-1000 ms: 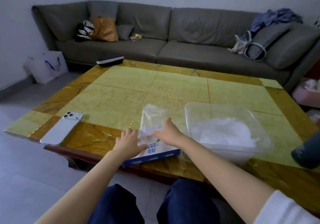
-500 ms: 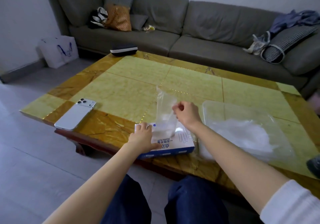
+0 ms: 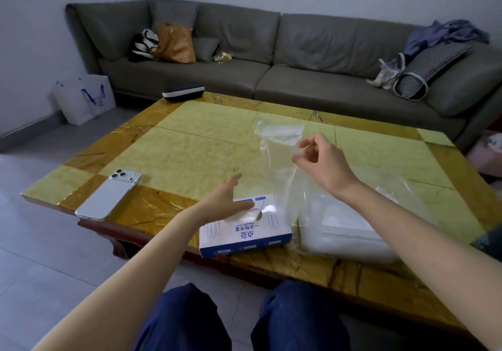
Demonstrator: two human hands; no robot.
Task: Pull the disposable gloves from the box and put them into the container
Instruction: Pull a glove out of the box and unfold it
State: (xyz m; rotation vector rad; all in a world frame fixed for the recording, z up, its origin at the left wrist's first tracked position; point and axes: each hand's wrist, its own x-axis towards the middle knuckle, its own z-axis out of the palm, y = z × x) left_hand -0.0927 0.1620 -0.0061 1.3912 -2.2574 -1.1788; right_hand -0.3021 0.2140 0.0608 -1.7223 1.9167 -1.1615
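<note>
A white and blue glove box (image 3: 245, 229) lies flat near the front edge of the yellow table (image 3: 190, 155). My left hand (image 3: 225, 201) hovers over the box's left part with straight fingers, holding nothing. My right hand (image 3: 320, 163) pinches a clear disposable glove (image 3: 279, 155) that hangs in the air above the box's right end. Right of the box stands a clear plastic container (image 3: 353, 228) with a heap of clear gloves inside.
A white phone (image 3: 108, 194) lies on the table's left front corner. A dark case (image 3: 183, 95) sits at the far left edge. A grey sofa (image 3: 271, 60) with bags and clothes runs behind the table. A white shopping bag (image 3: 84, 98) stands on the floor.
My right hand has lifted the glove up and to the right, clear of the box. My left hand has come off the box and opened.
</note>
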